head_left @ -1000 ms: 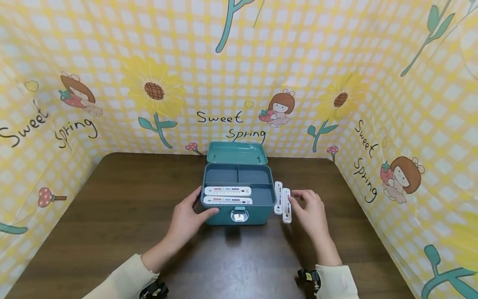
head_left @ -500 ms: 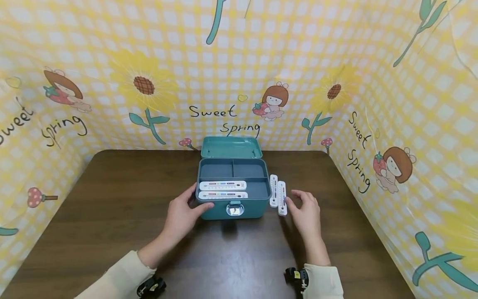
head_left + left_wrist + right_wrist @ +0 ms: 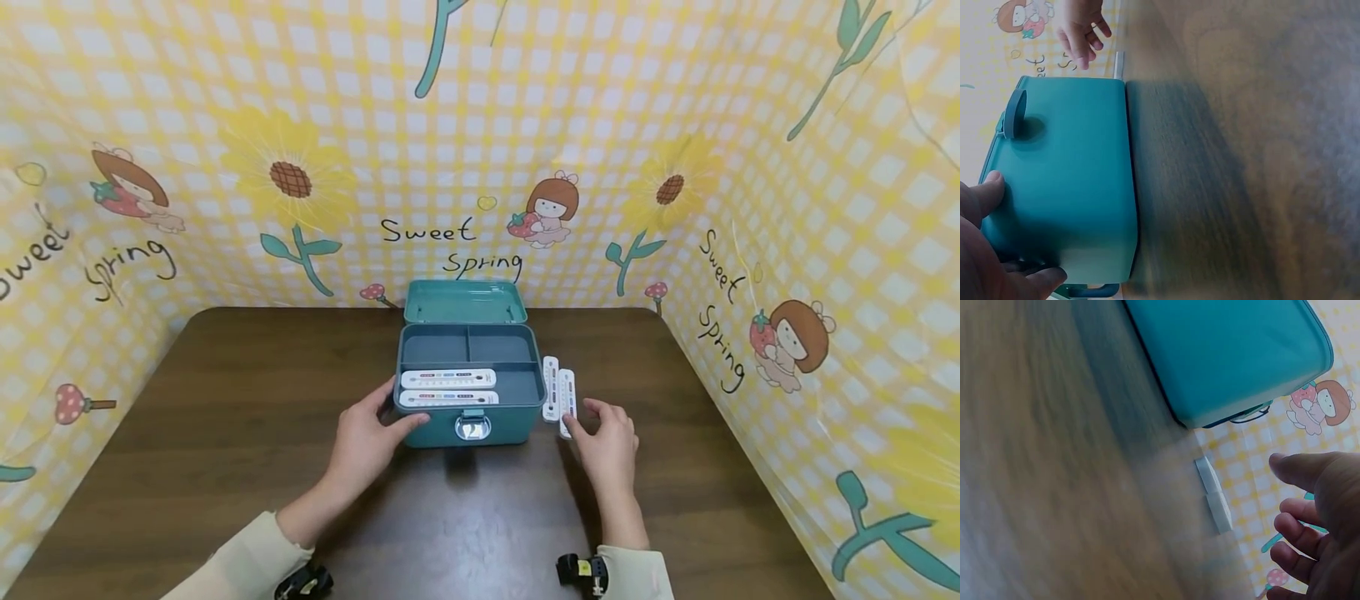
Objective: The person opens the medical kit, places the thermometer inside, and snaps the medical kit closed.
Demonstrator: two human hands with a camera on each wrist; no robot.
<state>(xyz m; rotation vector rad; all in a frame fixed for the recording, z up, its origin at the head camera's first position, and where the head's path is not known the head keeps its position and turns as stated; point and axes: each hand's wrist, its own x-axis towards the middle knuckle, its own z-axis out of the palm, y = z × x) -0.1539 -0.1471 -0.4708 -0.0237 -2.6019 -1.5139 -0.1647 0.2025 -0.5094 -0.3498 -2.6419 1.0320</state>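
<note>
A teal storage box [image 3: 498,433] with a metal latch stands on the table, its lid folded back. My left hand [image 3: 367,437] grips its left front corner, thumb on the front and fingers along the side. Two white strip thermometers [image 3: 448,379] lie crosswise in the front compartment of its grey tray. Beside the box, on the right, two more thermometers [image 3: 551,387] lie lengthwise on the table, side by side. My right hand [image 3: 609,446] hovers over the near end of the outer one, fingers parted. In the right wrist view, this hand [image 3: 1329,512] is apart from both thermometers [image 3: 1219,512].
The tray has two back compartments [image 3: 435,343] split by a divider. The raised lid [image 3: 465,302] stands close to the yellow checked cloth [image 3: 360,150] that walls the back and sides. Dark wooden table [image 3: 262,367] surrounds the box.
My right hand has shifted toward the near end of the outer thermometer, slightly left and nearer me. My left hand keeps its grip on the box. The head view has shifted slightly.
</note>
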